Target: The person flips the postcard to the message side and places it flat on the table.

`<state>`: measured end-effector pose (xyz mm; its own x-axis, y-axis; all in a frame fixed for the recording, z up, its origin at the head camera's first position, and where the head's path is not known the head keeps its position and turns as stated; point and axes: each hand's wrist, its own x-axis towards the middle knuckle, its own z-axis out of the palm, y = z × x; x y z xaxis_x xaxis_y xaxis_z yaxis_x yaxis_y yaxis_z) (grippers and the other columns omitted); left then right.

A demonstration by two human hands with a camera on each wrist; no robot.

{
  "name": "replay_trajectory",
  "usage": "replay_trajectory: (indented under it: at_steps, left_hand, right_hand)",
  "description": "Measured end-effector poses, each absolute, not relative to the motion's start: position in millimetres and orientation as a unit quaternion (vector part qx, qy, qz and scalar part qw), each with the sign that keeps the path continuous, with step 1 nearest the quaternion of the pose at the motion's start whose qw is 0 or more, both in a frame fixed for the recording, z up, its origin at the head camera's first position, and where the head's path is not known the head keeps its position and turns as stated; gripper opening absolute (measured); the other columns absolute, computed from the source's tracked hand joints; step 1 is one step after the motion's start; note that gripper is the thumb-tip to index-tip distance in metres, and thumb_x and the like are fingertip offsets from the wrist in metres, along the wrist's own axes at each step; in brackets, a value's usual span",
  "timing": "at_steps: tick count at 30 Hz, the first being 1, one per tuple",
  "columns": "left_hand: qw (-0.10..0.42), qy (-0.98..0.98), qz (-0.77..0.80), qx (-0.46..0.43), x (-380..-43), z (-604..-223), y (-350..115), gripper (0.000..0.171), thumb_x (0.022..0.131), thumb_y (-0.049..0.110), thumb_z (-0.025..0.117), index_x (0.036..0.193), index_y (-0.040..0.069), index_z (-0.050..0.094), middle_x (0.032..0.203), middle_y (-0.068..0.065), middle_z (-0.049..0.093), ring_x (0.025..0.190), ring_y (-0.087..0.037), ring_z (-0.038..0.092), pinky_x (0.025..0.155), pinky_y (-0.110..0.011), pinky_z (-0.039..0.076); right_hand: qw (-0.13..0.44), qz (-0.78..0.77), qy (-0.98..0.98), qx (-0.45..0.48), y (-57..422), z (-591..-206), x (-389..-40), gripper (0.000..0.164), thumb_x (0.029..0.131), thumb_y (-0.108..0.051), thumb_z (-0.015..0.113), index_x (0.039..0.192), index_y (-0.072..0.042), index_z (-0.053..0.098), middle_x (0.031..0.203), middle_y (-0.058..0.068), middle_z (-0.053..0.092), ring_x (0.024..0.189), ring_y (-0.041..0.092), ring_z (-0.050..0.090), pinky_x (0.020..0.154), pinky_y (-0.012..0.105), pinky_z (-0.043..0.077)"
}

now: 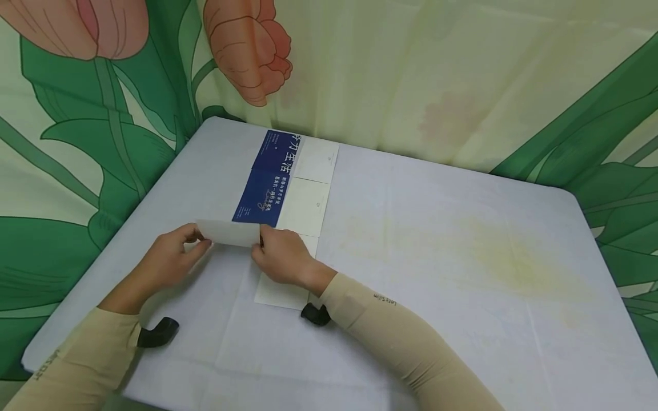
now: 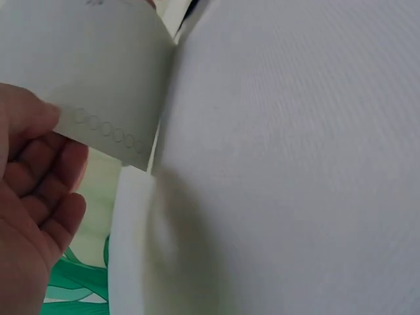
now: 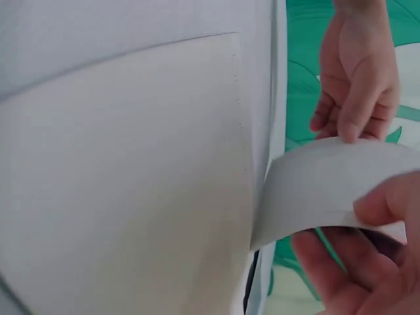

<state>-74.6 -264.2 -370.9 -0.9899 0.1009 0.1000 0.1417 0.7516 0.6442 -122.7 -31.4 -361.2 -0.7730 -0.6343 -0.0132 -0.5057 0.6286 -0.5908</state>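
Observation:
Between both hands a white postcard (image 1: 228,233) is held up over the table, bowed lengthwise; a row of small circles runs along one edge of the postcard (image 2: 98,72) in the left wrist view. My left hand (image 1: 172,260) pinches its left end between thumb and fingers. At the right end, the thumb and fingers of my right hand (image 1: 285,257) grip it. Just beyond lie two dark blue cards with white lettering, a nearer one (image 1: 254,200) and a farther one (image 1: 275,151). White cards (image 1: 303,205) form a column alongside; the nearest white card (image 1: 283,292) is partly hidden by my right hand.
A white cloth covers the table (image 1: 411,257), with yellowish stains on its right side. Black curved pieces stick out by the left sleeve (image 1: 92,348) and the right sleeve (image 1: 401,331). Behind the table hangs a flower-patterned curtain (image 1: 385,74).

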Motion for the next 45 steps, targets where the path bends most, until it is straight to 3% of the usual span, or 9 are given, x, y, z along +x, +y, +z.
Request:
replay_trajectory:
  at_steps: [2, 7, 10, 17, 24, 29, 38, 45]
  left_hand:
    - [0.061, -0.930, -0.358, -0.055, -74, -370, -262, 0.014, 0.099, 0.009, 0.061, 0.107, -0.003, 0.062, 0.099, -0.020, 0.068, 0.098, -0.036, 0.062, 0.084, -0.054, 0.050]
    - [0.138, -0.910, -0.389, -0.032, -73, -369, -255, 0.017, 0.096, 0.004, 0.064, 0.110, -0.006, 0.063, 0.091, -0.013, 0.064, 0.085, -0.007, 0.053, 0.075, -0.015, 0.043]
    - [0.161, -0.899, -0.407, -0.030, -73, -368, -252, 0.023, 0.094, -0.001, 0.065, 0.116, -0.007, 0.060, 0.094, -0.015, 0.062, 0.083, 0.002, 0.049, 0.072, -0.006, 0.039]
    - [0.154, -0.892, -0.424, -0.017, -72, -368, -249, 0.025, 0.094, 0.000, 0.066, 0.117, -0.006, 0.057, 0.099, -0.018, 0.064, 0.084, 0.002, 0.051, 0.068, -0.007, 0.041]
    - [0.161, -0.894, -0.417, -0.034, -73, -369, -250, 0.023, 0.094, -0.002, 0.066, 0.116, -0.006, 0.061, 0.101, -0.018, 0.065, 0.086, 0.006, 0.050, 0.074, -0.007, 0.040]
    - [0.153, -0.899, -0.408, -0.046, -75, -372, -254, 0.025, 0.092, -0.004, 0.066, 0.117, -0.006, 0.063, 0.101, -0.018, 0.065, 0.086, 0.009, 0.050, 0.077, -0.004, 0.039]
    - [0.077, -0.919, -0.387, -0.031, -75, -374, -260, 0.028, 0.095, 0.002, 0.064, 0.123, -0.005, 0.064, 0.106, -0.018, 0.062, 0.091, -0.026, 0.055, 0.071, -0.006, 0.040]
    - [0.037, -0.924, -0.379, -0.029, -77, -376, -263, 0.033, 0.093, 0.004, 0.067, 0.125, -0.004, 0.063, 0.109, -0.018, 0.063, 0.094, -0.031, 0.059, 0.071, -0.008, 0.042]
  right_hand:
    - [0.098, -0.338, 0.889, -0.292, -31, -361, -123, 0.016, 0.101, -0.014, 0.050, 0.104, -0.001, 0.058, 0.080, 0.003, 0.063, 0.059, 0.012, 0.052, 0.053, 0.025, 0.041]
    - [0.078, -0.446, 0.861, -0.230, -32, -361, -120, 0.024, 0.100, -0.014, 0.057, 0.120, 0.000, 0.052, 0.102, 0.007, 0.072, 0.084, 0.012, 0.068, 0.070, 0.020, 0.049]
    - [0.075, -0.496, 0.842, -0.196, -32, -362, -118, 0.031, 0.099, -0.012, 0.060, 0.125, -0.002, 0.048, 0.114, 0.007, 0.067, 0.089, 0.011, 0.069, 0.074, 0.021, 0.052]
    - [0.035, -0.500, 0.844, -0.191, -34, -363, -117, 0.020, 0.096, -0.007, 0.063, 0.113, 0.001, 0.055, 0.116, 0.012, 0.054, 0.088, 0.014, 0.067, 0.075, 0.019, 0.051]
    - [0.063, -0.481, 0.853, -0.189, -34, -363, -114, 0.035, 0.096, -0.007, 0.064, 0.129, 0.002, 0.060, 0.128, 0.015, 0.049, 0.090, 0.011, 0.066, 0.074, 0.016, 0.050]
    - [0.081, -0.469, 0.858, -0.194, -33, -365, -116, 0.040, 0.095, -0.009, 0.066, 0.133, 0.001, 0.060, 0.128, 0.015, 0.052, 0.088, 0.008, 0.065, 0.070, 0.016, 0.050]
    - [0.080, -0.400, 0.884, -0.229, -31, -367, -118, 0.038, 0.093, -0.010, 0.067, 0.129, 0.001, 0.065, 0.119, 0.012, 0.064, 0.105, 0.018, 0.056, 0.074, 0.018, 0.047]
    - [0.091, -0.326, 0.914, -0.222, -31, -367, -119, 0.038, 0.094, -0.019, 0.067, 0.130, -0.007, 0.067, 0.128, 0.008, 0.063, 0.117, 0.019, 0.057, 0.086, 0.029, 0.051]
